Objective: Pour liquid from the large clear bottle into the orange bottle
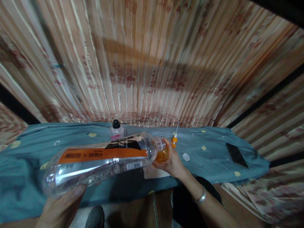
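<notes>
A large clear plastic bottle [102, 155] with an orange and silver label lies almost level in the air, its neck pointing right. My left hand [63, 202] is closed round its base end from below. My right hand [172, 161] grips a small see-through orange bottle [162, 155]. The large bottle's neck meets this small bottle's top; whether liquid is flowing I cannot tell. Just beyond my right hand, an orange pump head [174, 141] with a thin tube rests on the teal cloth [209, 164]. A white round disc [186, 157] lies nearby.
Behind the large bottle stands a clear bottle with a black cap [116, 124]. A dark flat phone-like slab [237, 155] lies at the right. A pale flat piece [154, 173] shows below my right hand. A patterned pleated curtain [147, 72] hangs behind the cloth-covered surface.
</notes>
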A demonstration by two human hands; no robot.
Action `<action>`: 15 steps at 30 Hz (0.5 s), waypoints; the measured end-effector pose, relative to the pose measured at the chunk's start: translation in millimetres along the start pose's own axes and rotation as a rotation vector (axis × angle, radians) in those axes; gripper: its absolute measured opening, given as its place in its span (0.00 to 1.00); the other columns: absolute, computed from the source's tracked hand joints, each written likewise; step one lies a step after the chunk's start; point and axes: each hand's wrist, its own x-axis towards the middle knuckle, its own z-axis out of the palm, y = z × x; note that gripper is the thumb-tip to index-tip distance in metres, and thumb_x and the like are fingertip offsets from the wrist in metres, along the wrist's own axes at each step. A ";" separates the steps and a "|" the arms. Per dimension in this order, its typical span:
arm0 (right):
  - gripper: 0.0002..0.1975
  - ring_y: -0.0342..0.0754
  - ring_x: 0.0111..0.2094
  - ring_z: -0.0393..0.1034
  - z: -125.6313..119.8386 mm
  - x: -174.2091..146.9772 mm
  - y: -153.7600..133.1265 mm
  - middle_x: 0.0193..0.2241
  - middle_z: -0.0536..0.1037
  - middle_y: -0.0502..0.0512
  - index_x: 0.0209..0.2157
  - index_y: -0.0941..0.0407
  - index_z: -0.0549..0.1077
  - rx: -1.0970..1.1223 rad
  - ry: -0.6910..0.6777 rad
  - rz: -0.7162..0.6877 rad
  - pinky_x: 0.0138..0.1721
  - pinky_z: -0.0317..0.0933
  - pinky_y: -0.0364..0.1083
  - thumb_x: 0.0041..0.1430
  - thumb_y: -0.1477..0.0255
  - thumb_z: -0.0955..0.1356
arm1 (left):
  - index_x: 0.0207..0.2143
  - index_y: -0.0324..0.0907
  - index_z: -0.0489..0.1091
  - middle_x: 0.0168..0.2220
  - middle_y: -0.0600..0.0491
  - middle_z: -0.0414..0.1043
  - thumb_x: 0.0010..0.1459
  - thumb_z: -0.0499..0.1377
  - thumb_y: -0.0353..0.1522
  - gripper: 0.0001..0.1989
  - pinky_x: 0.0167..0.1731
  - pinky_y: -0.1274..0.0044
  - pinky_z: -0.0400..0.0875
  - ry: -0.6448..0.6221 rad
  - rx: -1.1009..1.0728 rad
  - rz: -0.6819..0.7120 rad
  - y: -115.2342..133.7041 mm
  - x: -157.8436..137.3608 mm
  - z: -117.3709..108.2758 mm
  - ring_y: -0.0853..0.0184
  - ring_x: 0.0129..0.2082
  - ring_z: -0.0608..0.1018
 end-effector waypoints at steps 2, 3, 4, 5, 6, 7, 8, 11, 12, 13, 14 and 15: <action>0.44 0.56 0.48 0.74 0.2 -0.1 0.4 0.49 0.75 0.58 0.57 0.52 0.53 -0.003 0.001 -0.002 0.48 0.70 0.54 0.40 0.70 0.77 | 0.46 0.54 0.71 0.31 0.58 0.77 0.31 0.74 0.39 0.35 0.28 0.81 0.76 -0.009 0.023 0.008 1.7 -0.5 2.9 0.68 0.26 0.74; 0.44 0.56 0.48 0.74 0.2 -0.1 0.5 0.49 0.75 0.58 0.57 0.52 0.53 -0.004 0.001 -0.003 0.48 0.71 0.54 0.40 0.70 0.77 | 0.46 0.54 0.71 0.31 0.58 0.77 0.31 0.74 0.40 0.35 0.27 0.81 0.76 -0.009 0.032 0.009 2.5 -0.9 4.6 0.68 0.25 0.74; 0.44 0.56 0.47 0.75 0.2 -0.2 0.5 0.49 0.75 0.58 0.57 0.52 0.54 -0.005 0.000 -0.003 0.48 0.71 0.55 0.40 0.70 0.77 | 0.45 0.53 0.71 0.31 0.57 0.77 0.30 0.74 0.41 0.35 0.26 0.82 0.76 -0.005 0.037 0.010 3.2 -1.4 6.1 0.68 0.25 0.74; 0.44 0.57 0.47 0.75 0.1 -0.2 0.3 0.48 0.76 0.58 0.57 0.52 0.54 -0.008 0.000 -0.003 0.47 0.71 0.55 0.40 0.70 0.77 | 0.45 0.53 0.72 0.31 0.57 0.77 0.30 0.74 0.41 0.34 0.26 0.82 0.76 -0.002 0.038 0.010 3.5 -1.8 7.0 0.68 0.25 0.74; 0.44 0.57 0.47 0.75 0.0 -0.3 -0.1 0.48 0.76 0.58 0.57 0.52 0.54 -0.011 0.003 0.000 0.47 0.71 0.55 0.40 0.70 0.76 | 0.45 0.52 0.72 0.32 0.56 0.77 0.30 0.74 0.41 0.34 0.26 0.82 0.76 0.002 0.039 0.010 3.5 -2.2 7.4 0.68 0.25 0.74; 0.44 0.57 0.47 0.75 -0.3 -0.3 -0.6 0.48 0.76 0.58 0.57 0.52 0.54 -0.014 0.006 0.005 0.47 0.71 0.54 0.40 0.70 0.76 | 0.45 0.52 0.72 0.32 0.55 0.77 0.30 0.74 0.42 0.34 0.27 0.81 0.76 0.005 0.039 0.008 3.2 -2.3 7.1 0.67 0.26 0.75; 0.44 0.56 0.47 0.75 -0.6 -0.4 -1.3 0.48 0.76 0.58 0.57 0.52 0.54 -0.015 0.007 0.009 0.47 0.71 0.54 0.41 0.70 0.76 | 0.45 0.51 0.72 0.32 0.55 0.77 0.30 0.74 0.42 0.35 0.28 0.81 0.77 0.001 0.036 0.003 2.6 -2.2 6.3 0.66 0.27 0.75; 0.44 0.56 0.47 0.75 -1.3 -0.4 -2.8 0.48 0.76 0.57 0.57 0.52 0.54 -0.011 0.001 0.019 0.48 0.70 0.53 0.41 0.70 0.76 | 0.47 0.51 0.71 0.29 0.55 0.77 0.30 0.74 0.41 0.36 0.29 0.79 0.77 -0.005 0.045 -0.028 0.8 -1.4 3.3 0.65 0.27 0.75; 0.44 0.56 0.47 0.75 -1.4 -0.4 -2.9 0.48 0.76 0.57 0.57 0.52 0.54 -0.013 0.001 0.020 0.48 0.70 0.53 0.41 0.70 0.76 | 0.47 0.51 0.71 0.28 0.55 0.77 0.30 0.74 0.41 0.36 0.27 0.80 0.77 -0.004 0.045 -0.032 0.5 -1.2 2.6 0.66 0.25 0.75; 0.44 0.56 0.47 0.75 -1.4 -0.5 -2.8 0.48 0.76 0.57 0.57 0.52 0.54 -0.016 0.002 0.019 0.48 0.70 0.53 0.41 0.70 0.76 | 0.47 0.52 0.71 0.26 0.56 0.77 0.30 0.74 0.41 0.36 0.24 0.81 0.76 -0.006 0.048 -0.038 0.4 -1.3 2.1 0.66 0.24 0.75; 0.44 0.56 0.47 0.75 -1.2 -0.5 -2.6 0.48 0.76 0.57 0.58 0.52 0.54 -0.023 0.005 0.019 0.48 0.70 0.53 0.41 0.70 0.76 | 0.47 0.52 0.71 0.25 0.57 0.76 0.30 0.74 0.41 0.36 0.22 0.81 0.75 -0.004 0.049 -0.038 0.3 -1.4 1.7 0.66 0.23 0.75; 0.44 0.56 0.46 0.75 -1.1 -0.6 -2.2 0.48 0.76 0.57 0.58 0.52 0.54 -0.030 0.009 0.021 0.48 0.71 0.53 0.41 0.69 0.76 | 0.47 0.52 0.72 0.24 0.57 0.76 0.30 0.74 0.40 0.36 0.20 0.82 0.74 -0.003 0.045 -0.037 0.1 -1.7 1.2 0.66 0.22 0.74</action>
